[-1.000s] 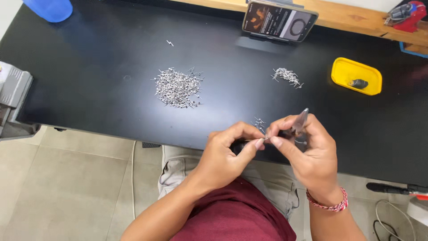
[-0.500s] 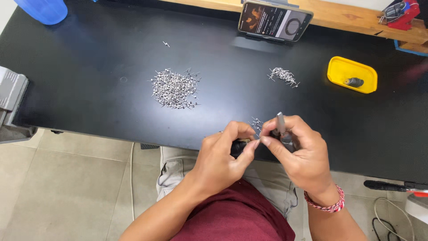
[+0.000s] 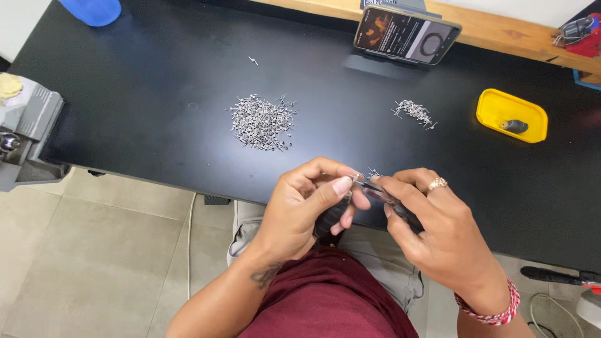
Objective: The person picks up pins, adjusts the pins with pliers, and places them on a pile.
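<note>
Metal tool point(image 3: 383, 195) half hidden, fingers point(image 3: 341, 186) covering tip

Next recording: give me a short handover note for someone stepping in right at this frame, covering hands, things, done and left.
Left hand: thumb and forefinger pinch a tiny metal piece at the tip of a slim dark tool.
Right hand: grips that tool.
Both work over the near edge of the black table.
Large pile of small metal pins at centre; smaller pile to the right, beside a yellow tray.
Done: apparently the smaller pile.
Left: probably the large pile.
</note>
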